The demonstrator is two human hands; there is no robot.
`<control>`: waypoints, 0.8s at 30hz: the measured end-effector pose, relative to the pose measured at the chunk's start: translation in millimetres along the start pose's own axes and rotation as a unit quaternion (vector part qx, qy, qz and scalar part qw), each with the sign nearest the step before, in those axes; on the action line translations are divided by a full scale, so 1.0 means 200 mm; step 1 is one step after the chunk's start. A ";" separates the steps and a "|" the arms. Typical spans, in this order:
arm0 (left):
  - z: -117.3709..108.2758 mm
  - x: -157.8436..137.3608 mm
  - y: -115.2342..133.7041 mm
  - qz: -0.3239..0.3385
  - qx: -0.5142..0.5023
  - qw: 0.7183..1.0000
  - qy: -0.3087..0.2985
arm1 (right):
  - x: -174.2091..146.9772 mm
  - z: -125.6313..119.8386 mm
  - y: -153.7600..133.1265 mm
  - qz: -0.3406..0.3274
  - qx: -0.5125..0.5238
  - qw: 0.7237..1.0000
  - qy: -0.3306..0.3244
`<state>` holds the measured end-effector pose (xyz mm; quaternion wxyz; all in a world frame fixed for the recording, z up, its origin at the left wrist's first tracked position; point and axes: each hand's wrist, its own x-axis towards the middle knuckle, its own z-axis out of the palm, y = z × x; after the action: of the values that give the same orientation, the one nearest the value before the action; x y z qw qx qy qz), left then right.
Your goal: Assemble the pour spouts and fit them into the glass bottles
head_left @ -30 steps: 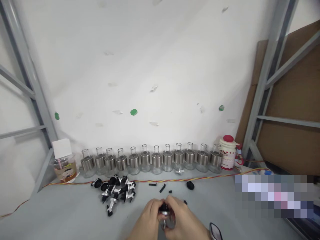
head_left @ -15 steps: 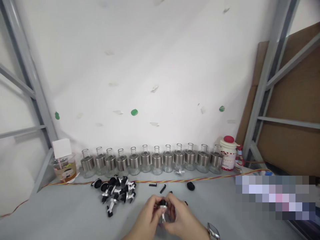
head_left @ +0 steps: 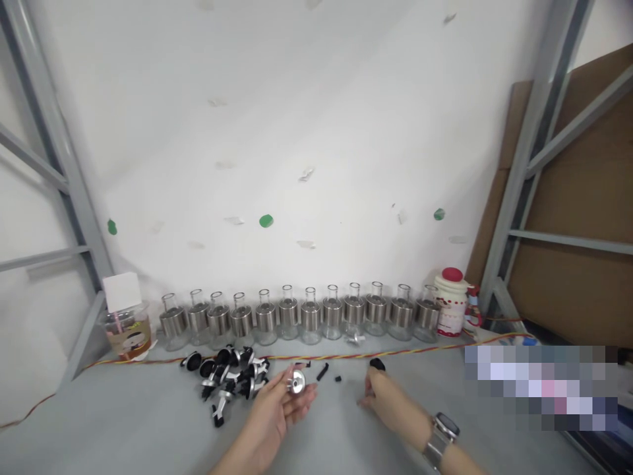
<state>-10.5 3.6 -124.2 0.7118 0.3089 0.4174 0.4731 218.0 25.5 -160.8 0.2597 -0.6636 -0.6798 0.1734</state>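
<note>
Here in the head view, twelve glass bottles point(head_left: 310, 316) with metal sleeves are standing in a row along the foot of the wall point(head_left: 341, 145), and in front of that row both hands are working apart from each other! The left hand point(head_left: 284, 402), in front of the middle of the row, is holding a round silver piece point(head_left: 297, 381), gripping it near the fingertips, palm turned up, with the round face and its dark centre showing.

Over to the right hand point(head_left: 388, 396), in front of the row's right half: its fingers are curling narrowly down toward the table point(head_left: 148, 432), and whether they are pinching anything, I cannot tell. It is partly covering a black cap point(head_left: 377, 363); contact there is unclear. A watch point(head_left: 448, 425) is circling that wrist.

Between the hands, a black strip point(head_left: 322, 371) and a tiny black bit point(head_left: 338, 379) are lying in front of the row. Before its left half, black-and-silver spouts point(head_left: 232, 376) are heaping up in a pile, and a twisted red-and-yellow cord point(head_left: 336, 357) is running along the row's front. Close against the row, a small silver fitting point(head_left: 355, 339) is lying. A plastic cup point(head_left: 133, 340) is standing past its left end; a red-topped jar point(head_left: 450, 310) is flanking its right end.
</note>
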 end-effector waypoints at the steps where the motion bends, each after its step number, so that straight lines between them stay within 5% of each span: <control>1: 0.00 -0.01 0.00 -0.010 -0.011 1.000 -0.005 | -0.01 0.01 0.00 0.000 -0.004 1.000 -0.003; 8: 0.00 -0.02 -0.03 -0.051 0.007 0.998 -0.037 | -0.01 0.04 -0.04 -0.020 -0.020 1.000 0.000; 16: 0.04 -0.03 -0.03 0.050 -0.048 0.998 0.012 | -0.03 0.03 -0.15 -0.075 0.068 0.995 -0.005; 18: 0.03 -0.01 -0.04 0.050 -0.039 0.998 0.024 | -0.04 0.03 -0.20 -0.083 0.217 0.971 -0.062; 21: 0.02 0.02 -0.07 0.034 0.002 0.999 0.042 | -0.09 0.06 -0.28 -0.094 0.456 0.876 -0.123; 24: 0.02 0.03 -0.10 0.034 0.008 0.998 0.045 | -0.15 0.09 -0.33 -0.116 0.512 0.844 -0.111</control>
<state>2.2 1.9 -141.0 0.6732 0.3068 0.4417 0.5075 154.0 -5.5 -141.0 0.5035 -0.3287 -0.5907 0.5381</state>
